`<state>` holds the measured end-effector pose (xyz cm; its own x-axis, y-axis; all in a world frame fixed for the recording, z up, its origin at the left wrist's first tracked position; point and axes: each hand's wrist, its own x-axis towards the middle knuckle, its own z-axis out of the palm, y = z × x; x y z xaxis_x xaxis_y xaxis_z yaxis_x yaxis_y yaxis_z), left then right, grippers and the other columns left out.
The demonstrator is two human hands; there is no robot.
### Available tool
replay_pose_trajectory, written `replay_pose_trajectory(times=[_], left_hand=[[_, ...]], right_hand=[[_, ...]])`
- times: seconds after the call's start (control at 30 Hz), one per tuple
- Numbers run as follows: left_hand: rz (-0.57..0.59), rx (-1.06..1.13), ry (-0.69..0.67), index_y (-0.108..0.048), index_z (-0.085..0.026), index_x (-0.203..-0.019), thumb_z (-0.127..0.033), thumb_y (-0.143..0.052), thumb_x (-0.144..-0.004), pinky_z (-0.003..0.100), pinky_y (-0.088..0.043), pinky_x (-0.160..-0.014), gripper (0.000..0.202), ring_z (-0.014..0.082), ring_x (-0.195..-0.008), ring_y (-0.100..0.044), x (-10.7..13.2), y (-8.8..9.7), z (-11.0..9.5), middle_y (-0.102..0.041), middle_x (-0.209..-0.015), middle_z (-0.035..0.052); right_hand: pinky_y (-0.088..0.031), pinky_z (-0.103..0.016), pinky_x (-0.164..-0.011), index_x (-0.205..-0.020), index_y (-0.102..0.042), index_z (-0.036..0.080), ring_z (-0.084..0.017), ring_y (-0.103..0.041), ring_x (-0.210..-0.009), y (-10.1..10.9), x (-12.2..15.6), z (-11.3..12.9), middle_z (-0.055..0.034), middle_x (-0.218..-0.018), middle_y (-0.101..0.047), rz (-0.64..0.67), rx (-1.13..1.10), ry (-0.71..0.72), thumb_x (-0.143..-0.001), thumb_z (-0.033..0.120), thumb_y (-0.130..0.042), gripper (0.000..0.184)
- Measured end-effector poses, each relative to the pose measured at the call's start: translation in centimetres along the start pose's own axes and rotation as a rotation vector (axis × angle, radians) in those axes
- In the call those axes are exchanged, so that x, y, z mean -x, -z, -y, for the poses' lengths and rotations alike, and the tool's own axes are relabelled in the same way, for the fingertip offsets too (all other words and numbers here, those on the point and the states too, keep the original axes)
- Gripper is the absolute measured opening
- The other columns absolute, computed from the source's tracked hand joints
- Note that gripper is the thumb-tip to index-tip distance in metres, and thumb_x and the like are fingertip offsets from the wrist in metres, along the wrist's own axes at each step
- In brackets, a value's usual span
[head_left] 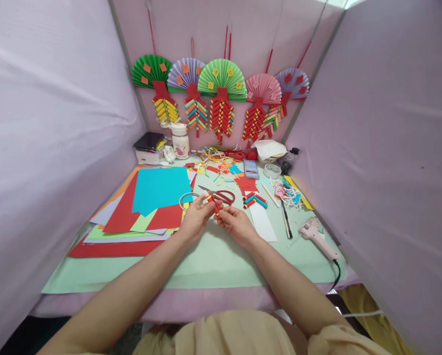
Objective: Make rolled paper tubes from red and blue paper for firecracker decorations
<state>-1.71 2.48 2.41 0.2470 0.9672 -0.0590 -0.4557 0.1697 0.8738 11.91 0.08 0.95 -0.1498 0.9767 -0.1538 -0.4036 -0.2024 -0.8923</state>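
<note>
So both hands are on one little red paper roll (215, 205) with yellow bands, up over the middle of the tabletop (213, 266). Left hand (198, 218) has its grip pinched around the upper part, right hand (238, 224) grips the lower end with its fingertips. Red-handled scissors (218, 193) are just behind. Colored paper stack (162, 190) on the left, glue gun (319, 239) off to the right.

Your roll (214, 203) is red with yellow ends, scissors (215, 193) have red handles, top sheet (162, 190) is bright blue, glue gun (319, 239) pale pink.
</note>
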Motion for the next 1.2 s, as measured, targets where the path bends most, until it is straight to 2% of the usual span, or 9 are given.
replay_pose_trajectory(times=[0.13, 0.23, 0.33, 0.4, 0.47, 0.57, 0.73, 0.97, 1.2], left_hand=[[0.063, 0.006, 0.013, -0.062, -0.013, -0.100, -0.036, -0.073, -0.072, 0.028, -0.049, -0.072, 0.038, 0.0197, -0.086, -0.067, 0.0, 0.1, 0.1, -0.072, -0.094, 0.0105], [0.049, 0.042, -0.013, -0.064, -0.013, -0.092, -0.034, -0.071, -0.075, 0.026, -0.050, -0.072, 0.028, 0.0179, -0.085, -0.067, -0.3, 0.4, 0.2, -0.072, -0.093, 0.0091], [0.010, 0.067, 0.069, -0.065, -0.013, -0.090, -0.029, -0.070, -0.076, 0.026, -0.052, -0.072, 0.022, 0.0159, -0.081, -0.067, -0.6, 0.8, 0.1, -0.071, -0.089, 0.0078], [0.064, 0.039, 0.207, -0.066, -0.012, -0.089, -0.026, -0.069, -0.077, 0.026, -0.053, -0.067, 0.019, 0.0163, -0.077, -0.068, -0.6, 1.0, 0.0, -0.071, -0.086, 0.0089], [0.138, 0.023, 0.334, -0.067, -0.011, -0.089, -0.023, -0.069, -0.076, 0.025, -0.053, -0.062, 0.017, 0.0168, -0.074, -0.067, -0.4, 1.0, 0.0, -0.071, -0.084, 0.0099], [0.185, 0.052, 0.416, -0.067, -0.011, -0.088, -0.019, -0.069, -0.076, 0.023, -0.053, -0.061, 0.016, 0.0159, -0.072, -0.067, -0.1, 0.9, -0.1, -0.070, -0.082, 0.0099], [0.257, 0.052, 0.478, -0.065, -0.010, -0.091, -0.018, -0.069, -0.075, 0.020, -0.050, -0.051, 0.018, 0.0147, -0.067, -0.066, 0.1, 0.7, -0.4, -0.069, -0.079, 0.0085], [0.302, 0.129, 0.509, -0.064, -0.008, -0.094, -0.013, -0.066, -0.075, 0.024, -0.052, -0.059, 0.020, 0.0142, -0.064, -0.065, 0.4, 0.8, -0.2, -0.066, -0.074, 0.0061], [0.338, 0.170, 0.481, -0.063, -0.009, -0.088, -0.015, -0.064, -0.078, 0.023, -0.050, -0.061, 0.013, 0.0108, -0.058, -0.060, 0.6, 0.5, -0.1, -0.062, -0.067, 0.0035]], right_hand=[[-0.045, -0.026, -0.070, -0.077, -0.063, 0.016, -0.010, -0.056, -0.066, 0.3, -0.1, -0.1, -0.0023, -0.077, -0.067, 0.016, 0.039, 0.003, -0.063, 0.045, -0.077, 0.035], [-0.044, -0.027, -0.065, -0.082, -0.062, 0.016, -0.012, -0.056, -0.067, 0.9, -0.3, 0.0, -0.0046, -0.080, -0.066, 0.029, 0.299, 0.075, -0.073, 0.052, -0.066, 0.038], [-0.046, -0.028, -0.067, -0.097, -0.058, 0.017, -0.016, -0.058, -0.082, 1.6, -0.4, 0.2, -0.0073, -0.098, -0.064, -0.016, 0.593, 0.249, -0.070, 0.049, -0.070, 0.044], [-0.048, -0.030, -0.077, -0.117, -0.050, 0.020, -0.019, -0.055, -0.103, 1.9, -0.3, 0.6, -0.0101, -0.123, -0.055, 0.035, 0.661, 0.354, -0.064, 0.042, -0.077, 0.064], [-0.046, -0.033, -0.090, -0.136, -0.033, 0.026, -0.022, -0.046, -0.122, 2.0, 0.0, 0.9, -0.0116, -0.142, -0.038, 0.164, 0.677, 0.419, -0.061, 0.036, -0.080, 0.089], [-0.039, -0.037, -0.102, -0.147, -0.012, 0.030, -0.023, -0.034, -0.133, 1.9, 0.5, 1.1, -0.0120, -0.151, -0.024, 0.295, 0.720, 0.471, -0.063, 0.031, -0.079, 0.107], [-0.036, -0.040, -0.105, -0.147, -0.014, 0.027, -0.024, -0.035, -0.132, 1.8, 0.7, 1.0, -0.0120, -0.144, -0.032, 0.273, 0.786, 0.549, -0.066, 0.029, -0.076, 0.102], [-0.041, -0.036, -0.101, -0.147, -0.014, 0.027, -0.023, -0.039, -0.127, 1.4, 1.1, 0.9, -0.0118, -0.140, -0.032, 0.284, 0.782, 0.553, -0.066, 0.025, -0.075, 0.101], [-0.034, -0.039, -0.106, -0.145, -0.019, 0.026, -0.024, -0.036, -0.130, 1.5, 0.9, 0.4, -0.0109, -0.139, -0.034, 0.290, 0.751, 0.589, -0.066, 0.024, -0.073, 0.097]])
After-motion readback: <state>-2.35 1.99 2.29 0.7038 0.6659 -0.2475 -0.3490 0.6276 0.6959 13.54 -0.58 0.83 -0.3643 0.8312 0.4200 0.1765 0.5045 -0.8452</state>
